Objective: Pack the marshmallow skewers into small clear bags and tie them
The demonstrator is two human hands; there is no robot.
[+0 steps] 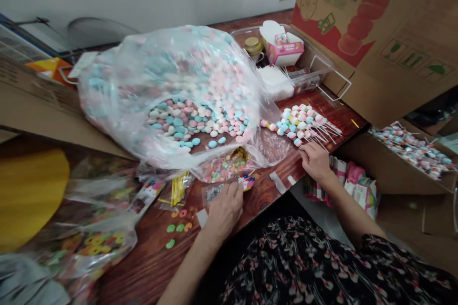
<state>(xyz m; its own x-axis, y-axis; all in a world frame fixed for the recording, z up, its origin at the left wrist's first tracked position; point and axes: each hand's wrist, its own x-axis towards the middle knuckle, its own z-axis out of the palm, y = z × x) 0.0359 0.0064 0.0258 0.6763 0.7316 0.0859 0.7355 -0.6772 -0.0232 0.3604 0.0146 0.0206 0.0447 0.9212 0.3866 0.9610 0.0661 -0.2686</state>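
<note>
My left hand [225, 207] is low over the table, its fingers bent together beside a small colourful printed piece [246, 181]. A clear packet [213, 193] lies partly under that hand; whatever its fingertips hold is hidden. At the table's front edge, my right hand [317, 162] has thumb and fingers pinched together, their contents too small to make out. Just beyond it lies a pile of marshmallow skewers [300, 121] on white sticks. A large clear bag of pastel marshmallows [171, 66] lies behind both hands, its mouth facing me.
Ring-shaped candies [171, 228] lie loose on the table [150, 257]. Nearby are a bag of colourful candies [229, 164] and yellow twist ties [180, 188]. A clear bin [315, 74] stands behind. A tall carton [358, 33] and a box of wrapped skewers [415, 150] are at right.
</note>
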